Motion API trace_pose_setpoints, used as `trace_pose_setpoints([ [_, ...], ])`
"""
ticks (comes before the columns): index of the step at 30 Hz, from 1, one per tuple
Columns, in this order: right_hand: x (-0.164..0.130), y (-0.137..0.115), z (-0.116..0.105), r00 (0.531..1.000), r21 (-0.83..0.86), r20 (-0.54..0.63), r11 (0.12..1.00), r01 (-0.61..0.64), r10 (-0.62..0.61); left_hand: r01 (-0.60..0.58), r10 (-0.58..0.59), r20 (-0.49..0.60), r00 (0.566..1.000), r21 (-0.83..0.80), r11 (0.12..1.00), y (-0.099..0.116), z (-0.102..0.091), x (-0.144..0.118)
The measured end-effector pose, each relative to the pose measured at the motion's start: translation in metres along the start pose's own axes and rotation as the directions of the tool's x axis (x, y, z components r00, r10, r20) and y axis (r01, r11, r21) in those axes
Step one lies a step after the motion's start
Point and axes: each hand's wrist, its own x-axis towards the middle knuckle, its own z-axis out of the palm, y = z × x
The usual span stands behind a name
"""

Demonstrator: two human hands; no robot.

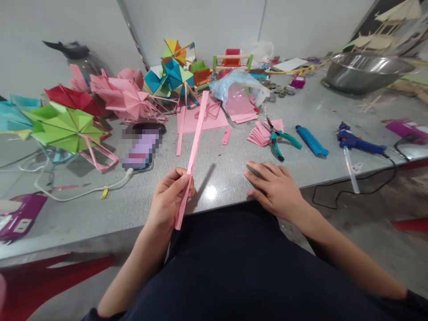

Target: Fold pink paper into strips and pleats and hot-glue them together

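Note:
Pinched between thumb and fingers of my left hand is a long pink paper strip, held tilted above the table's front edge. My right hand rests palm down at the table edge, its fingers spread and holding nothing. Beyond the strip lie a pink sheet and another narrow pink strip. A small pink flat piece with a hole sits between the hands, farther back. Pliers with teal and black handles lie on a fanned stack of pink paper pieces past my right hand.
Folded paper models in pink, green and blue crowd the back left. A phone charges by a white cable. To the right lie a blue wrapped tool, a glue gun with its cord, and a metal bowl.

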Motion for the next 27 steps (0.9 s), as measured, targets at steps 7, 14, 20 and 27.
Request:
trace_pose_setpoints([
  [7,0.009,0.005,-0.002,0.999,0.002,0.035,1.0,0.013,-0.013,0.005,-0.005,0.009,1.0,-0.031,0.999,0.0,-0.001,0.001],
  [14,-0.011,0.001,-0.013,0.997,0.059,-0.024,0.996,0.073,-0.072,0.01,-0.009,0.004,1.0,-0.048,0.999,-0.001,-0.001,0.0],
  [20,-0.001,-0.004,-0.008,0.997,-0.105,0.072,0.995,-0.003,0.01,0.007,-0.006,0.01,1.0,-0.059,0.998,-0.003,-0.003,0.002],
  [27,0.008,0.011,-0.005,0.989,-0.021,0.128,0.997,0.072,-0.069,0.006,-0.005,0.013,1.0,-0.06,0.998,-0.002,-0.003,0.002],
])
